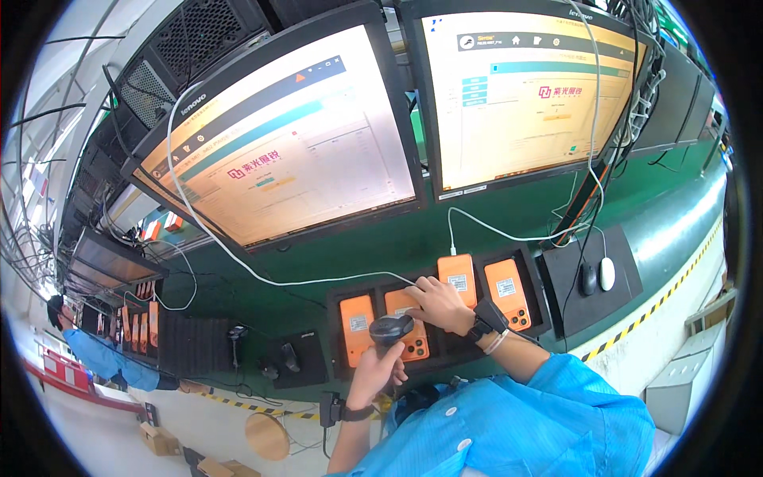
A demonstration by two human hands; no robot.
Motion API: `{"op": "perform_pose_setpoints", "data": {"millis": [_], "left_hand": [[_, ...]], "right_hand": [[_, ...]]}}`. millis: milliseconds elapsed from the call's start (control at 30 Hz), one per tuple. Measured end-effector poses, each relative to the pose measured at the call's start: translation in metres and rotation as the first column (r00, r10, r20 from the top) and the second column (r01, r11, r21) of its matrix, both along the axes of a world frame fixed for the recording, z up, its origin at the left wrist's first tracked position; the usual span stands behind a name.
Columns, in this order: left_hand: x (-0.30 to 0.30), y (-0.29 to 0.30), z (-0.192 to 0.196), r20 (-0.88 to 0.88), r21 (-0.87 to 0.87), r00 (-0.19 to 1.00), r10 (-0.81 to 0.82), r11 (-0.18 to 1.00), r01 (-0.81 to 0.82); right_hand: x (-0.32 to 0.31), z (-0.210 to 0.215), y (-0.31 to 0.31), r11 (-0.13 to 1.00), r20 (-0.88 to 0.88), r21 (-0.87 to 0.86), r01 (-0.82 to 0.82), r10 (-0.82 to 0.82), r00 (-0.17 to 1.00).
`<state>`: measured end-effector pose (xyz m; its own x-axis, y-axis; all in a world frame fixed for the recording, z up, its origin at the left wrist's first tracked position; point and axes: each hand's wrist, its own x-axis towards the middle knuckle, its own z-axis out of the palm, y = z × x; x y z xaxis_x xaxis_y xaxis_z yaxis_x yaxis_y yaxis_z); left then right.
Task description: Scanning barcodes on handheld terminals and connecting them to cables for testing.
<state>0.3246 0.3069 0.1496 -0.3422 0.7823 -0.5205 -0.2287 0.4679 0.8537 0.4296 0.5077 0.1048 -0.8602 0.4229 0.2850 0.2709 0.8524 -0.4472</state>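
My left hand [373, 375] is wrapped round the handle of a dark handheld barcode scanner [388, 327], its head over the second orange phone [397, 300]. My right hand [443, 305] reaches over that phone's top end, fingers closed on the end of a white cable [318, 283]; its plug is hidden. To the left lies another orange phone [356, 311]. Just beyond my right hand, a third phone [455, 278] has a white cable in its top end. An orange phone [505, 286] with a label lies at the right. All rest in a black foam tray [535, 296].
Two monitors, left [302, 135] and right [532, 95], stand behind the tray. A black mouse [588, 279] and a white mouse [607, 274] lie on a dark mat at right. Another person in blue [103, 350] works at far left. A round stool [267, 436] stands below the bench.
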Motion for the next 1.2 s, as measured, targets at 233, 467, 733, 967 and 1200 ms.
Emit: {"op": "perform_pose_setpoints", "data": {"millis": [233, 467, 733, 967, 1200], "left_hand": [[0.001, 0.005, 0.006, 0.018, -0.032, 0.999, -0.034, 0.999, 0.034], [-0.011, 0.004, 0.008, -0.185, -0.005, 0.982, 0.041, 0.999, -0.042], [-0.108, -0.013, -0.026, -0.869, -0.033, 0.474, 0.141, 0.940, -0.341], [-0.175, -0.040, -0.199, 0.061, 0.109, 0.925, 0.374, 0.919, -0.378], [-0.188, -0.040, -0.272, 0.627, 0.231, 0.766, 0.140, 0.906, -0.355]], "right_hand": [[-0.005, -0.019, 0.004, 0.991, 0.038, 0.126, 0.044, -0.049, 0.998], [-0.003, 0.006, -0.009, 0.996, 0.152, -0.042, 0.078, -0.071, 0.986], [-0.005, 0.010, -0.043, 0.915, 0.148, -0.362, 0.176, -0.130, 0.980], [-0.004, 0.035, -0.029, 0.674, 0.198, -0.688, 0.270, -0.184, 0.963], [-0.005, -0.012, -0.042, 0.670, 0.032, -0.712, 0.209, -0.267, 0.963]]}}
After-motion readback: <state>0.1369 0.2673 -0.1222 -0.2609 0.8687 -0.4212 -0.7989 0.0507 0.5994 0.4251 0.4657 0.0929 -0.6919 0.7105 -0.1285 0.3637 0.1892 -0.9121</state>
